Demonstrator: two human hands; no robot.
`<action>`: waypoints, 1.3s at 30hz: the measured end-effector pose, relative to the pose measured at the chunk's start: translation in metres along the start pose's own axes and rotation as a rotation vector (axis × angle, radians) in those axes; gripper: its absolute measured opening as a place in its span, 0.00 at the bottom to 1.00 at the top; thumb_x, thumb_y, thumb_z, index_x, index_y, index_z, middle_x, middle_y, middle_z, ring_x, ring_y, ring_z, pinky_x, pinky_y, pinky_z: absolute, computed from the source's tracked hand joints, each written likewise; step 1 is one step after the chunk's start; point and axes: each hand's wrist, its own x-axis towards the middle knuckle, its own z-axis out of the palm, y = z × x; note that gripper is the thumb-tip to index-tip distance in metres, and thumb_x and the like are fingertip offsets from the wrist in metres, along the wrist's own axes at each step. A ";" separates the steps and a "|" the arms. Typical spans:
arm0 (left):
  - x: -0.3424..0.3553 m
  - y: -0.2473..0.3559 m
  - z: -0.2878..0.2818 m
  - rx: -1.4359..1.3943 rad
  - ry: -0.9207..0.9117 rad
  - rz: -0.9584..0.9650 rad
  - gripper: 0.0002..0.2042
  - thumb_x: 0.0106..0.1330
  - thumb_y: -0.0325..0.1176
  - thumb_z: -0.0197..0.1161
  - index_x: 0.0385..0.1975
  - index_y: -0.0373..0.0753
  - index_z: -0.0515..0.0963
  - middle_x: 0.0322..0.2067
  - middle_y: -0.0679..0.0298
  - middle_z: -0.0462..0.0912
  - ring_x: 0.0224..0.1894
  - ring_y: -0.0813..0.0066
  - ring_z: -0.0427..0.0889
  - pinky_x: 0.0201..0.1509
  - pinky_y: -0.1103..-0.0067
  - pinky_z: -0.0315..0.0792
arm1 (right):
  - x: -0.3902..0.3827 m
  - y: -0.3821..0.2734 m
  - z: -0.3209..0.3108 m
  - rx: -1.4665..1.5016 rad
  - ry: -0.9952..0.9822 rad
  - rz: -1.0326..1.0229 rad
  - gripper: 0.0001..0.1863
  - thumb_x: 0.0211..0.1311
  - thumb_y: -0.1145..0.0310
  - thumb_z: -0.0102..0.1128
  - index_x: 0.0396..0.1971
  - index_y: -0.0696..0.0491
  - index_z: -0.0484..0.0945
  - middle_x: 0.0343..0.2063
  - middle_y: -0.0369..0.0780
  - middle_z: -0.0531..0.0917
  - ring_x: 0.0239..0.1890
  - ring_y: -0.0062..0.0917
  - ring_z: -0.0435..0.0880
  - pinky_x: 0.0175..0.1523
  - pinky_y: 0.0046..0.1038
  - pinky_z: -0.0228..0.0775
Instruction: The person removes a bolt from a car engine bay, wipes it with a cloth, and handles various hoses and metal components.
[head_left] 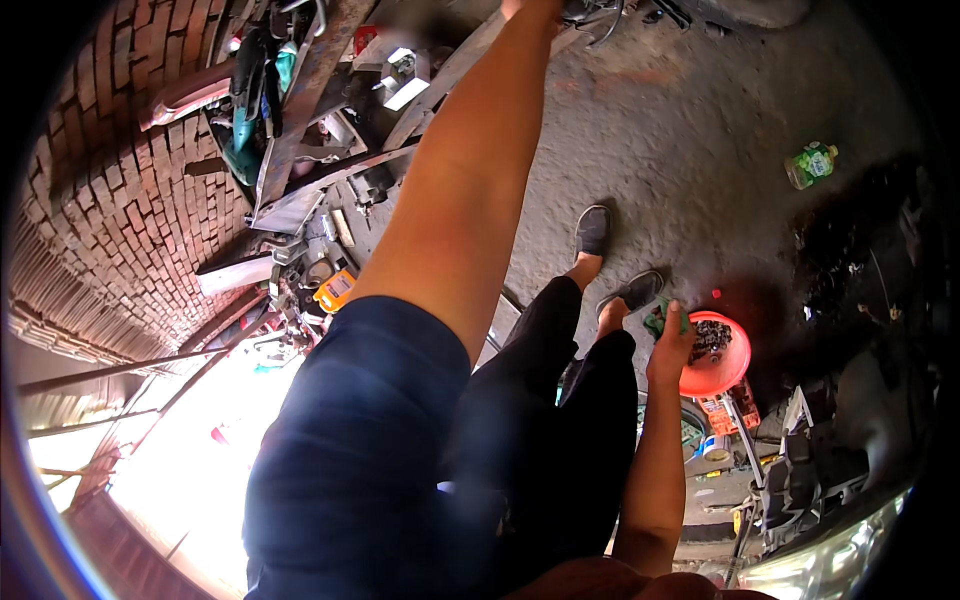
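Grey, stained concrete is forming the floor (690, 160), and its right side is being darkened by a broad patch (765, 285). On the left, the room is being bounded by a red brick wall (150, 180), while strong light is being let in through an opening (190, 500) at the lower left.

Along that wall, space is being taken up by a rusty metal beam (311, 90), jumbled tools and scrap, and an orange case (334, 290). On the right, the floor is being crowded by dark machine parts (825, 440). Much of the middle is being blocked from view by the outstretched left arm (460, 170), a navy sleeve (360, 420) and dark trousers (525, 375).

Small dark pieces (711, 340) are being held in a red basin (738, 368), near the dark shoes (594, 232). At the basin's left rim, a crumpled green thing (653, 322) is being gripped by the right hand (672, 345). The left hand (532, 6) is being cut off by the upper edge; whether it is being held open or closed cannot be told.

A green-and-white printed label is being carried by a bottle (811, 165) at the upper right; markings on the orange case are being lost to smallness.
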 end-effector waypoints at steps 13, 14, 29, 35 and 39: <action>-0.069 -0.023 -0.072 0.056 -0.205 0.223 0.33 0.58 0.50 0.78 0.55 0.30 0.79 0.48 0.49 0.86 0.49 0.60 0.86 0.54 0.66 0.80 | 0.014 0.028 -0.022 -0.078 0.058 0.002 0.24 0.78 0.52 0.57 0.30 0.59 0.81 0.24 0.32 0.80 0.27 0.16 0.73 0.35 0.25 0.65; -0.075 -0.013 -0.069 0.195 -0.175 0.248 0.31 0.60 0.48 0.78 0.55 0.31 0.79 0.46 0.52 0.86 0.47 0.62 0.86 0.53 0.66 0.80 | 0.014 0.028 -0.021 -0.070 0.063 -0.002 0.24 0.78 0.52 0.57 0.30 0.59 0.81 0.24 0.32 0.80 0.27 0.16 0.73 0.35 0.25 0.65; -0.030 0.035 -0.027 0.683 0.009 -0.182 0.44 0.50 0.56 0.81 0.61 0.30 0.76 0.56 0.50 0.84 0.54 0.52 0.86 0.55 0.58 0.82 | -0.002 0.076 -0.015 0.035 0.043 0.099 0.22 0.76 0.53 0.60 0.31 0.59 0.83 0.25 0.31 0.80 0.27 0.15 0.74 0.35 0.23 0.66; -0.070 -0.014 -0.010 0.721 0.297 0.217 0.34 0.43 0.50 0.80 0.45 0.30 0.85 0.44 0.45 0.89 0.46 0.52 0.90 0.53 0.66 0.82 | -0.009 0.082 -0.017 0.085 0.107 0.130 0.21 0.76 0.53 0.61 0.31 0.57 0.83 0.25 0.31 0.81 0.27 0.15 0.75 0.34 0.23 0.66; -0.101 -0.063 -0.059 1.203 0.054 0.647 0.25 0.48 0.41 0.78 0.47 0.43 0.82 0.47 0.52 0.87 0.51 0.50 0.87 0.57 0.61 0.80 | -0.010 0.097 -0.031 0.048 0.096 0.141 0.23 0.75 0.52 0.61 0.29 0.58 0.82 0.24 0.32 0.81 0.26 0.16 0.76 0.34 0.24 0.67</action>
